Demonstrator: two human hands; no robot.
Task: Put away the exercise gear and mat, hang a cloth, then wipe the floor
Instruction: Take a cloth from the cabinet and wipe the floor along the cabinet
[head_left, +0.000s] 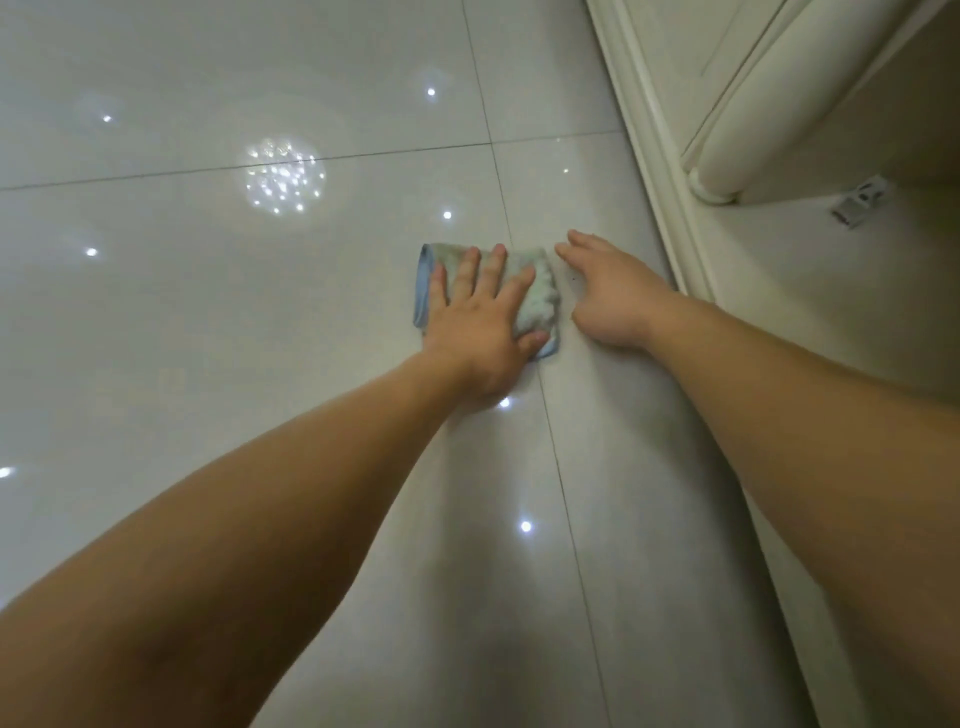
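Pressing the cloth (541, 297) to the floor (249, 332), left grip (478, 318) spread flat; right grip (609, 297) spread just beside it.

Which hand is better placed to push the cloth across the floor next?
Left. The left hand lies flat on the cloth, fingers spread, ready to push it. The right hand rests on the bare floor beside the cloth, holding nothing.

Head camera looks steeply down; close over floor (208, 338)
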